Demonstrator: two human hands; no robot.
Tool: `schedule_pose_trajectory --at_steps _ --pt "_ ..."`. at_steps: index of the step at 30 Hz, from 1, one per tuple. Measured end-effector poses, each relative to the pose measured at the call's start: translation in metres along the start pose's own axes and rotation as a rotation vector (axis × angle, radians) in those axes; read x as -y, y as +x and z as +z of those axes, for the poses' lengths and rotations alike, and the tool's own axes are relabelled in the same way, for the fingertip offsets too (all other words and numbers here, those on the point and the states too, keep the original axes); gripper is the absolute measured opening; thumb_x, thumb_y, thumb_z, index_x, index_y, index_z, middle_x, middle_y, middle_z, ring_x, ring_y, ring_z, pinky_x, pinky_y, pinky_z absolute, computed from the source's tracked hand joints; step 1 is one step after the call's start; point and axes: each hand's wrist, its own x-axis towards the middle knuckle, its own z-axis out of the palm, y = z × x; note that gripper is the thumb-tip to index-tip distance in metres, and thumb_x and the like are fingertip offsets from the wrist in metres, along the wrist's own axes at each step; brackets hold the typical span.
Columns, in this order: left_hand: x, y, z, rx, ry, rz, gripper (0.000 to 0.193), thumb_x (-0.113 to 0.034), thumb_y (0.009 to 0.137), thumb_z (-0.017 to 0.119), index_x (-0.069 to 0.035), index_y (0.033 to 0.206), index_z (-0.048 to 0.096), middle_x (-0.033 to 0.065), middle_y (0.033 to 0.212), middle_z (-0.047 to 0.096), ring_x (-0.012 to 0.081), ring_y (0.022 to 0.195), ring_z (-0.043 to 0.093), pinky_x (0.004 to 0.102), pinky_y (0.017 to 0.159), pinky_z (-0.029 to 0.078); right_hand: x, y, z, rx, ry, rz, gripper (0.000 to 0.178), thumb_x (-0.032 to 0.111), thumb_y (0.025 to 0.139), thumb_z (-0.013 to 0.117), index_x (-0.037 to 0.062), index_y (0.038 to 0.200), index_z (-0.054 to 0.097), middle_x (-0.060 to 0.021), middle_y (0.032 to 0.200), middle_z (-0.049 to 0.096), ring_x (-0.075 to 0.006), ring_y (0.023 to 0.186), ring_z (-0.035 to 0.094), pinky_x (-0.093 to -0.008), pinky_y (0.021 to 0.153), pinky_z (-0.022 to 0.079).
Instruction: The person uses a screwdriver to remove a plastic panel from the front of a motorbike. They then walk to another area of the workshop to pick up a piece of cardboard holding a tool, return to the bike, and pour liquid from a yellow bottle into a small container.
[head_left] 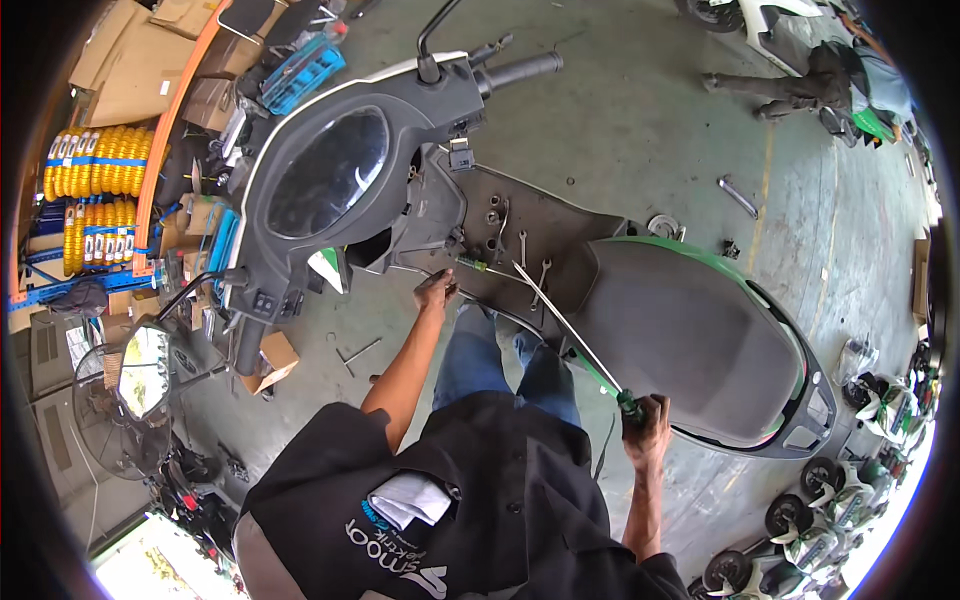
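Note:
My right hand [648,430] is wrapped round the dark green handle of a long screwdriver [570,330], whose shaft points over the seat edge toward the footboard. My left hand [437,290] is closed at the lower edge of the scooter's [425,220] front panel; what its fingers grip is hidden. Beside it, a second screwdriver [474,264] with a yellow-green handle lies on the footboard. Two spanners [541,285] [523,246] and several sockets [493,216] rest there too. The dark seat [690,340] is to the right, the round display [330,172] to the left.
Shelving with yellow coils [95,165] and boxes lines the left side. An open carton [272,362] and a T-shaped wrench [358,352] are on the floor. Another person [830,85] is by a scooter at the far right. More scooters [820,510] stand at lower right.

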Motion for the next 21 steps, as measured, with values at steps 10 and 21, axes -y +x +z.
schedule_pose_trajectory --at_steps 10,21 --pt "0.088 0.189 0.063 -0.229 1.062 0.353 0.047 -0.051 0.072 0.082 -0.013 0.098 0.078 0.0166 0.097 0.074 0.0330 0.096 0.070 0.0435 0.083 0.055 0.014 -0.027 0.078 0.051 0.073 0.120 0.042 0.008 0.076 0.083 0.0083 0.105 0.052 -0.0155 0.089 0.055 -0.0384 0.080 0.059 -0.0470 0.060 0.048" --pt "-0.015 0.034 0.036 0.399 0.166 0.050 0.052 -0.026 0.091 0.064 -0.011 0.139 0.050 0.0118 0.141 0.052 0.0358 0.123 0.055 0.0541 0.097 0.049 0.047 0.034 0.095 0.212 0.593 0.268 0.047 0.007 0.071 0.084 -0.0010 0.109 0.057 -0.0174 0.095 0.060 -0.0319 0.080 0.062 -0.0373 0.071 0.051"
